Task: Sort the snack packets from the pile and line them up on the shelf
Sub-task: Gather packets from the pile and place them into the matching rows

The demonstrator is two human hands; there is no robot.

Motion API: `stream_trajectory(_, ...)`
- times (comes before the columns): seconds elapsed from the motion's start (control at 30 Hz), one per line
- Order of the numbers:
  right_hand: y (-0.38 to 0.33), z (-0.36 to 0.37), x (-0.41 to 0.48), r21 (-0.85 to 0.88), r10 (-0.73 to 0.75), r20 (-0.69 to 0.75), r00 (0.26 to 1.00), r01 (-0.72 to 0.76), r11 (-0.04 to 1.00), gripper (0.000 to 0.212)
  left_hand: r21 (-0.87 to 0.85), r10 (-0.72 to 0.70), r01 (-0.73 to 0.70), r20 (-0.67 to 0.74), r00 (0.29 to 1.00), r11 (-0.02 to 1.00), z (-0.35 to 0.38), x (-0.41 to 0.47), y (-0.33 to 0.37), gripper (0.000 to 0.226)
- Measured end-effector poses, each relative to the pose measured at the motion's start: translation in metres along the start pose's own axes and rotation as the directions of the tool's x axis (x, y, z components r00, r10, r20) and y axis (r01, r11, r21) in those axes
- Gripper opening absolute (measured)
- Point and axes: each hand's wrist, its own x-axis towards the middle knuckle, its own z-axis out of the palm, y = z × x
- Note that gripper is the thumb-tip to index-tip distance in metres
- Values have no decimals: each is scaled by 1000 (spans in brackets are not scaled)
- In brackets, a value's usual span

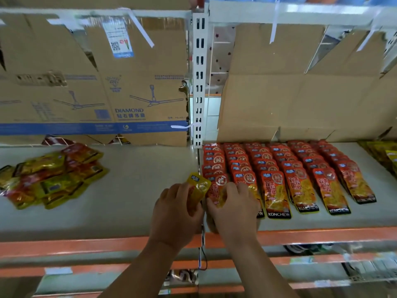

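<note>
Left hand (175,214) grips yellow packet (198,188). Right hand (233,209) pinches red packet (217,190) at the front of the leftmost row (214,162). Pile (51,177) lies well left on shelf (139,168).

Single view only. Your head-worn wide-angle camera sits close before the shelf (133,211), facing forward and down onto its board from above.

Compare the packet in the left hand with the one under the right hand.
Colour: yellow packet versus red packet with a round emblem. Place: the left hand holds the yellow packet tilted, beside the rows; the right hand grips the red packet at the front of the leftmost row. Both are small flat pouches.
</note>
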Motion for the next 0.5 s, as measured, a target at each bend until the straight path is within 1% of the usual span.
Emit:
stream_trajectory(0.3,0,2,-2,-13,-4,-24,1000,4,1000,50,-5,6,-6,6,1000,1000,1,0,-2,43)
stream_trajectory(0.5,1,4,-3,-15,-1,-4,1000,1,1000,51,-5,-2,2,17,1000,1000,0,0,-1,43)
